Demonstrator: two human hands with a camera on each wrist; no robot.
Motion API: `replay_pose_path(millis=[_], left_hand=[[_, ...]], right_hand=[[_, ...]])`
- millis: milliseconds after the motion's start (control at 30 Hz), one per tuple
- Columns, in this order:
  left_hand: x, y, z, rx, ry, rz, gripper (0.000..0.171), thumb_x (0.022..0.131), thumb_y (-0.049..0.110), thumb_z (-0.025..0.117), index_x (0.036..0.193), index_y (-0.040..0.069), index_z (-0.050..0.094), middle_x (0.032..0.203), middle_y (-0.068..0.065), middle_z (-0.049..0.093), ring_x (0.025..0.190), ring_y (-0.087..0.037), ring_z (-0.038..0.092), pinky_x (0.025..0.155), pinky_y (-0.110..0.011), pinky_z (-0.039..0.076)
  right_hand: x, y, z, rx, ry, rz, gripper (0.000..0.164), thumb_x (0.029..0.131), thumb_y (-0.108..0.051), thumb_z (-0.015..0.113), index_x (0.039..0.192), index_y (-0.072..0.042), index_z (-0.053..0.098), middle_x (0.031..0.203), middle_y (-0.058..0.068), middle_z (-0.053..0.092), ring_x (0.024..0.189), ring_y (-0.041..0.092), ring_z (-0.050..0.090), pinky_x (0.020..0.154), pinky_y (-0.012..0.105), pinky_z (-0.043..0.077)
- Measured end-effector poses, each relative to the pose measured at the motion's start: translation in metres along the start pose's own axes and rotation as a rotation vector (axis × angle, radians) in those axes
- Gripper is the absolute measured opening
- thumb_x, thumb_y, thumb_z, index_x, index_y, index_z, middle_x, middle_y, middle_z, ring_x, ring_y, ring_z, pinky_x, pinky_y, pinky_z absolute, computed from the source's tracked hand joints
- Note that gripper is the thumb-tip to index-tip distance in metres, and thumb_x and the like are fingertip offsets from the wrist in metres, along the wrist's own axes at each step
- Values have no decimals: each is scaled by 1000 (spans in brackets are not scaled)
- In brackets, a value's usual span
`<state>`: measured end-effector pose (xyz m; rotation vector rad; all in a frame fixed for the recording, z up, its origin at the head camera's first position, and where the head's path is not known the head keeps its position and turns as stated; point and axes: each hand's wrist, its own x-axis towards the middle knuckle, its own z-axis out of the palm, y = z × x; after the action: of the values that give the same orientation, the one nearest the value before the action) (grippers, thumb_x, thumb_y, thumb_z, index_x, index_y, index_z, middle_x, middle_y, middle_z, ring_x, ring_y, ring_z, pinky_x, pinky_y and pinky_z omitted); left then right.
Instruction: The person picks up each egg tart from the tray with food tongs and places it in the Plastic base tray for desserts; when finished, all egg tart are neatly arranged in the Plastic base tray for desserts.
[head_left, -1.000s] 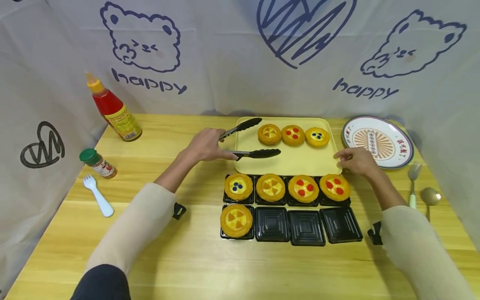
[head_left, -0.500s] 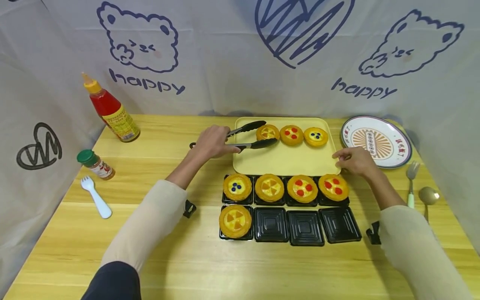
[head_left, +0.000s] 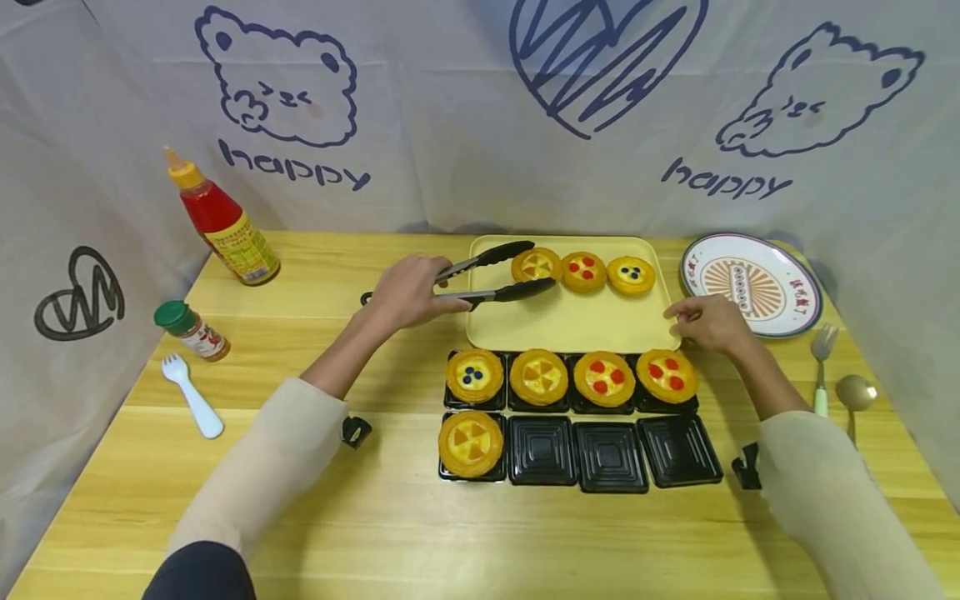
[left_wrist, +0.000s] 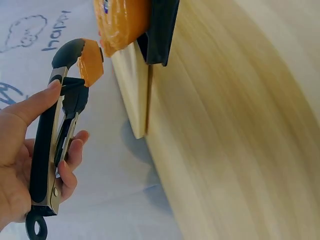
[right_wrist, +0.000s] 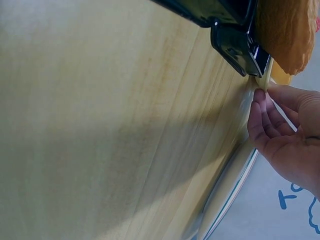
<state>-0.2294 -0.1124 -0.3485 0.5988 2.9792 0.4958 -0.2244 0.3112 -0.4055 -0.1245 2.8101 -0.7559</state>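
Note:
My left hand [head_left: 409, 293] grips a pair of black-and-silver tongs [head_left: 474, 297]. Their black tips stand on either side of the leftmost tart [head_left: 537, 263], a pastry with orange wedges, on a pale yellow tray [head_left: 581, 327]. In the left wrist view, fingers and thumb wrap the tongs [left_wrist: 44, 155], whose tips overlap an orange-brown tart [left_wrist: 91, 63]. To its right on the tray sit a red-dotted tart [head_left: 583, 272] and a blueberry tart [head_left: 631, 276]. My right hand [head_left: 708, 322] pinches the tray's right edge; the right wrist view shows thumb and fingers of that hand [right_wrist: 292, 132] at it.
In front of the tray, black square holders form two rows; the back row and a front-left tart [head_left: 471, 444] are filled. A plate [head_left: 752, 285], metal fork [head_left: 822, 350] and spoon [head_left: 856, 393] lie right. Sauce bottle [head_left: 228, 225], spice jar [head_left: 192, 330] and blue fork [head_left: 193, 395] are left.
The tongs moved right and their tips drew closer together around the leftmost tart. My left hand then slid slightly back left along the tongs. My right hand stays at the tray edge.

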Motion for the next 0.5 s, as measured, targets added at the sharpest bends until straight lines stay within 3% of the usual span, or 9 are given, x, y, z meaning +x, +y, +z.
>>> replay_pose_path(millis=[100, 267, 500], left_hand=[[-17, -1, -6, -1, 12, 34, 62, 79, 50, 72, 117, 3, 61, 91, -11, 67, 74, -23, 58, 63, -34, 47], [-48, -2, -9, -15, 50, 104, 55, 76, 48, 75, 109, 5, 64, 69, -3, 55, 57, -15, 41, 52, -27, 30], [-98, 3, -10, -21, -2, 153, 61, 73, 47, 78, 117, 7, 63, 73, 2, 61, 55, -8, 43, 50, -24, 35]], right_hand=[[0, 0, 1, 1, -4, 5, 30, 86, -10, 65, 110, 7, 65, 89, 17, 64, 70, 17, 53, 57, 25, 42], [-1, -1, 0, -11, -5, 8, 31, 86, -11, 64, 111, 7, 65, 91, 19, 64, 73, 19, 54, 58, 25, 42], [-1, -2, 0, -17, -9, 11, 30, 86, -11, 63, 111, 6, 64, 93, 19, 63, 77, 23, 56, 59, 25, 43]])
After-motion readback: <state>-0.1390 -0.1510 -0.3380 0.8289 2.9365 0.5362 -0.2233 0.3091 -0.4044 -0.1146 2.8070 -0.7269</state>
